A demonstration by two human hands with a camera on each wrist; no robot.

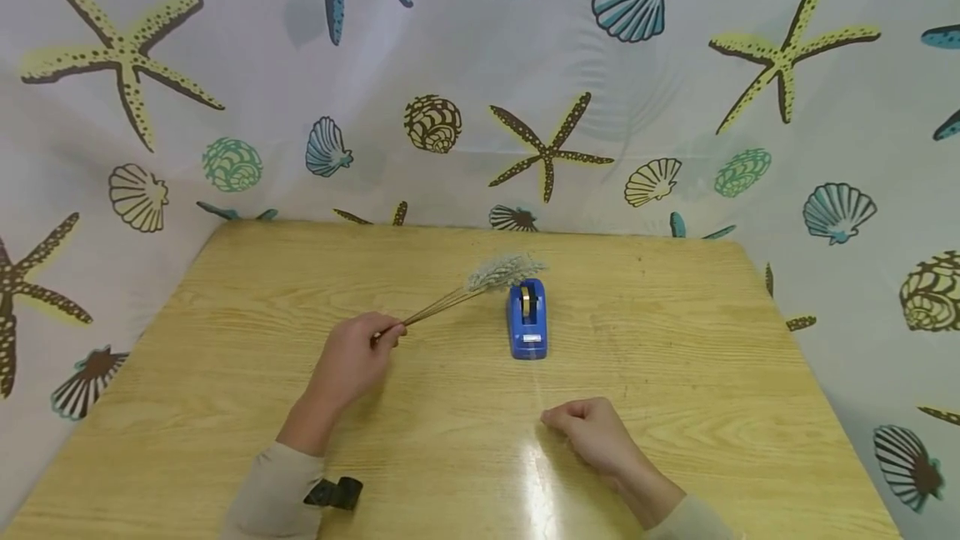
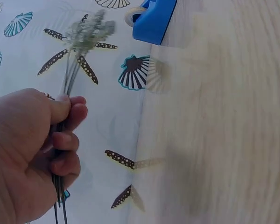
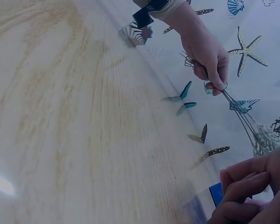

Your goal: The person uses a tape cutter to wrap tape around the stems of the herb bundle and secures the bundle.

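Observation:
My left hand (image 1: 351, 363) grips the thin stems of a small bunch of dried flowers (image 1: 501, 272), whose pale, fluffy heads point to the right. In the left wrist view, the fingers of that hand (image 2: 28, 149) curl round the stems, whose ends stick out below. A blue tape dispenser (image 1: 529, 342) with a roll in it stands on the table beside the flower heads. From its front a clear strip of tape (image 1: 537, 386) stretches toward me, and my right hand (image 1: 596, 437) pinches the end. In the right wrist view, curled fingers partly hide the dispenser (image 3: 216, 192).
The wooden table (image 1: 675, 340) reflects light near its front edge. A white cloth (image 1: 465, 48) printed with starfish and shells hangs behind it and along both sides. A black strap piece (image 1: 335, 492) sits on the left sleeve (image 1: 277, 490).

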